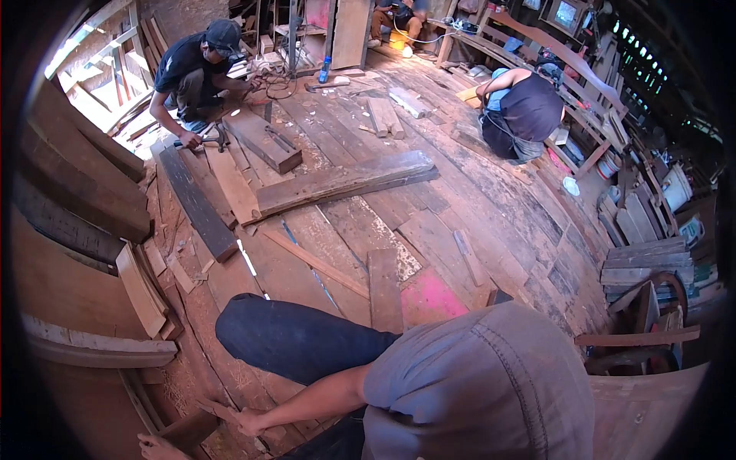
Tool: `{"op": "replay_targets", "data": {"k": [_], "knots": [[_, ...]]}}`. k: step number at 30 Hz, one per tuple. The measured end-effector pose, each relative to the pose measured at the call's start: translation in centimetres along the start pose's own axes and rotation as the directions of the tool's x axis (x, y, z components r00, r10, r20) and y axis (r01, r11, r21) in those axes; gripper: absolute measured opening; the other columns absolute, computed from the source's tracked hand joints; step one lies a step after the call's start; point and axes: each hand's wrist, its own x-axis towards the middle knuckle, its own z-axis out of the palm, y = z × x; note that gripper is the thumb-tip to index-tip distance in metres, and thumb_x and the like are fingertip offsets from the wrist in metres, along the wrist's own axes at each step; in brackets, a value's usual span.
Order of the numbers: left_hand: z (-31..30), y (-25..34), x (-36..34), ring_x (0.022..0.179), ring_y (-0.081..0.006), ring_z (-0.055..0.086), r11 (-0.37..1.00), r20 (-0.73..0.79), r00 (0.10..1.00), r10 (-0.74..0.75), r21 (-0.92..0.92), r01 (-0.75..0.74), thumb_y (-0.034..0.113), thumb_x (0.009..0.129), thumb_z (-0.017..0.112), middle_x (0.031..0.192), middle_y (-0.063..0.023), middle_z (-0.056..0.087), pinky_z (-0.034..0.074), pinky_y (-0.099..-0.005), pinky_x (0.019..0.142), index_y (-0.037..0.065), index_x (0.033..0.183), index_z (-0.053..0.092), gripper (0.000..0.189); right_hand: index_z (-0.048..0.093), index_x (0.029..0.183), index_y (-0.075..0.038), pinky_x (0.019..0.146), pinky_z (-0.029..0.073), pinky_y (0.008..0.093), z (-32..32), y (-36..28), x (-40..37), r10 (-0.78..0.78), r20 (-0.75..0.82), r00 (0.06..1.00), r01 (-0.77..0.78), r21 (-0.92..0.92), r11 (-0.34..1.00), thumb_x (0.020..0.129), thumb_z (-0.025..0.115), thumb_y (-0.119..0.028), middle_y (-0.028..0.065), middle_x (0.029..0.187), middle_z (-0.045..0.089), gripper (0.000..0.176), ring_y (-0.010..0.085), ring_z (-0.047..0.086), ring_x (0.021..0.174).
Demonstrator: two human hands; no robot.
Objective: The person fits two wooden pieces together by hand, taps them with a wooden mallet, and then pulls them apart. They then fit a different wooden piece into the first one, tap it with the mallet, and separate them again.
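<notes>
Down at the lower left, my right hand (249,422) is closed around a thin, flat strip of wood (218,409). My left hand (159,448), partly cut off by the bottom edge, grips the near end of a brown wooden block (189,431). The strip overlaps the top of this block in the view. Sawdust and shavings lie on the floor around both hands. My bent knee (299,330) in dark trousers is just beyond my right arm.
A person with a hammer (214,138) crouches at the upper left among planks. Another bends over at the upper right. A long timber beam (345,184) and a dark beam (198,203) lie ahead. Curved boards (100,349) stand at the left; stacked slats (648,264) are at the right.
</notes>
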Motion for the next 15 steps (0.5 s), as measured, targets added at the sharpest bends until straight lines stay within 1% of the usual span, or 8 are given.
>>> {"op": "replay_targets", "data": {"k": [4,5,7,9,10,12,13,15], "knots": [[0.9,-1.9,-0.8,0.090,-0.0382,0.056,0.998,0.157,0.985,-0.067,0.032,0.063,0.066,0.078,0.055,0.093,-0.0122,0.064,0.038,-0.0562,0.071,0.013,0.079,0.069,0.055,0.012,0.150,-0.003,0.062,0.053,0.0447,1.5,0.3,0.4,-0.020,-0.037,0.999,0.019,-0.022,1.000,0.086,0.051,-0.024,0.0300,0.084,0.062,0.078,0.0414,0.065,0.070],[0.7,-2.1,-0.9,0.091,-0.0392,0.056,0.995,0.181,0.980,-0.077,0.076,0.064,0.069,0.076,0.056,0.095,-0.0146,0.063,0.039,-0.0563,0.072,0.012,0.085,0.068,0.058,0.011,0.150,-0.004,0.062,0.053,0.0445,2.0,0.6,0.5,-0.026,-0.057,0.998,0.024,-0.032,0.999,0.086,0.051,-0.024,0.0304,0.085,0.061,0.078,0.0416,0.065,0.070],[-2.6,-0.5,-0.2,0.092,-0.0413,0.055,0.985,0.226,0.969,-0.098,0.160,0.063,0.073,0.071,0.057,0.099,-0.0195,0.060,0.040,-0.0566,0.074,0.010,0.098,0.065,0.069,0.009,0.151,-0.005,0.063,0.053,0.0446,3.4,1.4,1.5,-0.044,-0.096,0.994,0.040,-0.046,0.998,0.086,0.051,-0.024,0.0310,0.089,0.061,0.079,0.0418,0.064,0.071],[-2.6,-1.2,-0.3,0.094,-0.0429,0.054,0.985,0.263,0.959,-0.109,0.159,0.069,0.076,0.065,0.060,0.102,-0.0257,0.056,0.042,-0.0562,0.074,0.004,0.105,0.058,0.083,0.007,0.152,-0.006,0.065,0.053,0.0451,3.9,1.7,2.0,-0.064,-0.133,0.989,0.058,-0.054,0.997,0.086,0.050,-0.023,0.0315,0.092,0.060,0.080,0.0417,0.064,0.073],[-2.5,-1.5,-0.4,0.095,-0.0437,0.053,0.985,0.280,0.953,-0.114,0.156,0.072,0.078,0.062,0.062,0.104,-0.0288,0.054,0.043,-0.0561,0.075,0.001,0.109,0.054,0.091,0.006,0.152,-0.007,0.066,0.053,0.0453,3.5,1.6,2.0,-0.046,-0.072,0.996,0.044,-0.029,0.999,0.086,0.050,-0.023,0.0316,0.092,0.059,0.081,0.0414,0.064,0.075],[-1.4,-2.3,-0.8,0.095,-0.0439,0.053,0.992,0.209,0.973,-0.094,0.102,0.074,0.080,0.058,0.063,0.103,-0.0311,0.051,0.043,-0.0563,0.074,-0.004,0.105,0.051,0.097,0.005,0.152,-0.007,0.068,0.053,0.0455,1.0,0.2,0.3,-0.015,0.022,1.000,0.015,0.010,1.000,0.086,0.051,-0.022,0.0315,0.092,0.059,0.082,0.0408,0.064,0.077],[-0.6,-3.0,-1.1,0.095,-0.0439,0.053,0.992,0.209,0.973,-0.096,0.099,0.077,0.080,0.058,0.063,0.103,-0.0311,0.051,0.043,-0.0563,0.074,-0.004,0.105,0.051,0.097,0.005,0.152,-0.008,0.070,0.053,0.0456,0.5,-0.1,-0.1,-0.003,0.056,0.998,0.002,0.025,1.000,0.085,0.052,-0.022,0.0315,0.092,0.059,0.082,0.0405,0.064,0.079],[0.7,-4.1,-1.8,0.096,-0.0443,0.052,0.992,0.218,0.970,-0.106,0.085,0.090,0.078,0.058,0.064,0.104,-0.0312,0.050,0.043,-0.0568,0.075,-0.004,0.106,0.050,0.096,0.006,0.152,-0.008,0.071,0.053,0.0458,-0.4,-0.4,-0.7,0.015,0.064,0.998,-0.017,0.043,0.999,0.084,0.054,-0.022,0.0312,0.091,0.059,0.085,0.0399,0.064,0.081]]}}
